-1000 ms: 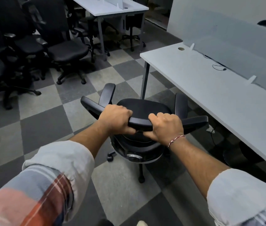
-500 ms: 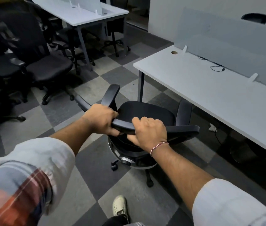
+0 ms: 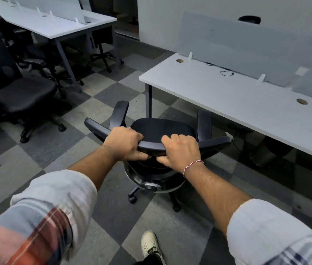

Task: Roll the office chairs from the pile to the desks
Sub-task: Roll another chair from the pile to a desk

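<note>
A black office chair (image 3: 162, 129) stands on its castors in front of me, its seat facing away and its two armrests up. My left hand (image 3: 124, 143) and my right hand (image 3: 180, 150) both grip the top edge of its backrest, side by side. The chair sits just left of the near corner of a white desk (image 3: 237, 100). A pile of black office chairs (image 3: 17, 96) fills the left side.
A second white desk (image 3: 55, 25) with chairs tucked under it stands at the back left. A grey divider panel (image 3: 247, 46) runs along the near desk's far edge. Dark bins sit under that desk. My white shoe (image 3: 149, 243) is on the checkered carpet.
The chair has rolled forward with me along the near desk's corner. The chair pile has slid further left in view, and more of the near desk shows on the right.
</note>
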Tool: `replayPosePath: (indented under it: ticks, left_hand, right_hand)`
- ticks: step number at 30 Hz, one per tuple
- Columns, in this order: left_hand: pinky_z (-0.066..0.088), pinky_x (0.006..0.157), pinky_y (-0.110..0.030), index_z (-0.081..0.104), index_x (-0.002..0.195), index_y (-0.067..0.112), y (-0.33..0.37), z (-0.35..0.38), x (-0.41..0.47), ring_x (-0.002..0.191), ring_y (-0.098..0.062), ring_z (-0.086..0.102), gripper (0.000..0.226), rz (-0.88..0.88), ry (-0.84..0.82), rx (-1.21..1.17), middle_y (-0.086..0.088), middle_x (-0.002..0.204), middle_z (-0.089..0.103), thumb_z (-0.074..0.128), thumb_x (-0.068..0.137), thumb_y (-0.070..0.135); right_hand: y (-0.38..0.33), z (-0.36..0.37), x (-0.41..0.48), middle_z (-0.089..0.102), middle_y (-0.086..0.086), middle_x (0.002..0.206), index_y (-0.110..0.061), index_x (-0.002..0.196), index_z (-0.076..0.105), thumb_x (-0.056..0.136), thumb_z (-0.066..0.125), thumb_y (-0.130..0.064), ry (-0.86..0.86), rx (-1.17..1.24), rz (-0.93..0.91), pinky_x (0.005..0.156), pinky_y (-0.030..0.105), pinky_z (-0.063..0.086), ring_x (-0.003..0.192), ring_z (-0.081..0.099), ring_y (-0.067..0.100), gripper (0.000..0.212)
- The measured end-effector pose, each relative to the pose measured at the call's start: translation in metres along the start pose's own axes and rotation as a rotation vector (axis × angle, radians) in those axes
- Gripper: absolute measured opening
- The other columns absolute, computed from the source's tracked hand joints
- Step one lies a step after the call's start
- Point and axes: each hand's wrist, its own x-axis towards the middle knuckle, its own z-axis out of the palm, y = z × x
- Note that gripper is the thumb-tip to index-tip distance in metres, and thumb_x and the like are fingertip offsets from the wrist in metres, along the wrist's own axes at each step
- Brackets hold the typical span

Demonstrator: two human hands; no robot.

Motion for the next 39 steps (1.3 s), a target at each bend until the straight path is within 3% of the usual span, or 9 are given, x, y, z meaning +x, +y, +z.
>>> replayPosePath:
  ticks: [5,12,18,22,28,33,39]
  left_hand:
    - [0.033,0.052,-0.029,0.057,0.070,0.026,0.025,-0.005,-0.020,0.062,-0.017,0.057,0.054,0.018,0.007,0.003,0.009,0.059,0.049,0.056,0.072,0.081]
    - [0.034,0.054,-0.029,0.050,0.066,0.028,0.057,-0.008,-0.051,0.062,-0.018,0.056,0.054,0.078,0.011,-0.049,0.009,0.059,0.048,0.054,0.070,0.081]
    - [0.032,0.053,-0.028,0.050,0.066,0.027,0.054,-0.007,-0.082,0.066,-0.017,0.061,0.054,0.098,0.011,-0.006,0.008,0.061,0.052,0.054,0.069,0.080]
    - [0.036,0.053,-0.028,0.054,0.068,0.026,0.048,-0.007,-0.093,0.066,-0.017,0.061,0.054,0.111,0.026,0.002,0.008,0.062,0.055,0.055,0.069,0.080]
    - [0.042,0.056,-0.028,0.049,0.067,0.025,0.037,-0.004,-0.116,0.065,-0.019,0.061,0.053,0.139,0.034,0.004,0.007,0.061,0.051,0.055,0.071,0.078]
    - [0.033,0.054,-0.029,0.048,0.067,0.025,0.014,-0.007,-0.134,0.066,-0.019,0.059,0.055,0.174,0.017,0.024,0.007,0.060,0.047,0.057,0.071,0.079]
    - [0.036,0.052,-0.027,0.051,0.068,0.026,-0.026,-0.011,-0.158,0.061,-0.016,0.056,0.055,0.209,-0.007,0.021,0.008,0.061,0.053,0.053,0.072,0.082]
  right_hand:
    - [-0.007,-0.025,-0.027,0.054,0.000,0.075,-0.023,0.082,0.037,0.073,0.065,-0.062,-0.135,-0.046,0.070,0.060,0.033,0.037,0.068,0.057,0.023,0.048]
    - [-0.013,-0.051,-0.073,0.047,-0.002,0.075,-0.023,0.084,0.036,0.075,0.060,-0.062,-0.239,-0.047,0.089,0.060,0.033,0.032,0.072,0.058,0.024,0.047]
    - [-0.045,-0.063,-0.096,0.058,0.000,0.081,-0.024,0.085,0.045,0.075,0.059,-0.062,-0.237,-0.044,0.097,0.061,0.035,0.032,0.075,0.060,0.025,0.042]
    - [-0.033,-0.076,-0.104,0.060,-0.001,0.088,-0.025,0.088,0.048,0.079,0.054,-0.072,-0.323,0.036,0.026,0.063,0.034,0.033,0.083,0.060,0.024,0.048]
    - [-0.043,-0.083,-0.116,0.057,-0.007,0.080,-0.026,0.083,0.042,0.078,0.053,-0.075,-0.414,-0.037,0.135,0.058,0.032,0.033,0.083,0.064,0.022,0.050]
    - [-0.076,-0.088,-0.114,0.063,-0.006,0.078,-0.025,0.083,0.045,0.078,0.052,-0.072,-0.413,-0.050,0.166,0.056,0.032,0.034,0.075,0.064,0.022,0.048]
    - [-0.124,-0.097,-0.100,0.057,-0.006,0.071,-0.026,0.082,0.042,0.076,0.053,-0.071,-0.403,-0.057,0.195,0.057,0.031,0.032,0.071,0.060,0.022,0.047]
